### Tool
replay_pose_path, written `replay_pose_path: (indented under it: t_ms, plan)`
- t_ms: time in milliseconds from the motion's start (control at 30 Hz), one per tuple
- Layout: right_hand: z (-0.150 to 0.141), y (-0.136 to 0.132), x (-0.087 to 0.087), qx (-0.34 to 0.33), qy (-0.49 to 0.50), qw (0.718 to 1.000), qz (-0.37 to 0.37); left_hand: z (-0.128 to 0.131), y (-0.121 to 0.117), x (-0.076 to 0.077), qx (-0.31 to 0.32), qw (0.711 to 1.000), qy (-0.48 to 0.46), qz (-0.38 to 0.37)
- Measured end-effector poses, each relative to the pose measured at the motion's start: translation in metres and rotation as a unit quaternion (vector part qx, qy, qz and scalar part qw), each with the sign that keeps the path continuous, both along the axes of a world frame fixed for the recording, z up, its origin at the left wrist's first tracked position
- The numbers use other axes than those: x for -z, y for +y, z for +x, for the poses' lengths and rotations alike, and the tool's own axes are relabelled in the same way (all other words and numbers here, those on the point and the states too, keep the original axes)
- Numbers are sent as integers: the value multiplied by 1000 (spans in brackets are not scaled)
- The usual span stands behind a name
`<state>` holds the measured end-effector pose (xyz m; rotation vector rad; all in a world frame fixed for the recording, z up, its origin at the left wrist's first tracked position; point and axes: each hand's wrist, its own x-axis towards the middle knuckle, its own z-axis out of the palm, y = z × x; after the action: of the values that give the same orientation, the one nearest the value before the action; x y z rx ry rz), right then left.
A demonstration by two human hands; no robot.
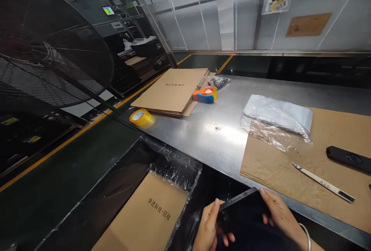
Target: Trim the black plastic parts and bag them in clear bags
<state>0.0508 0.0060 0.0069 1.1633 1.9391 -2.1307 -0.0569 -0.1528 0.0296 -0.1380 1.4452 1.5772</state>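
Note:
At the bottom of the view, in front of the table edge, a black flat-edged plastic part [238, 200] with pale lettering along its rim is held between both hands. My left hand [208, 224] grips its left end, thumb on top. My right hand [278, 209], with a bangle at the wrist, closes on its right end. The part's lower side merges with the dark background. Right of the hands, a pale-handled pointed tool [321, 181] marked A26 lies on a cardboard sheet [272, 166]. Another black part [352, 159] lies beyond it.
On the metal table [203, 139] are clear plastic bags [278, 114], a cardboard stack [171, 90], an orange-blue tape dispenser [205, 95], and a yellow tape roll [140, 117]. A plastic-lined bin [121, 181] holding cardboard [147, 212] stands left below; a large fan [55, 46] stands farther left.

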Motion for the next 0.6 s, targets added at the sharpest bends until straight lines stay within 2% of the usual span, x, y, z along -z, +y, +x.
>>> replay_pose_path:
  t_ms: [300,600]
  plan:
    - [-7,-11,-8,10,113,993,-15,-4,-14,14,-27,999,9,42]
    - [-10,-7,-10,26,145,989,-26,-6,7,45,-52,994,11,91]
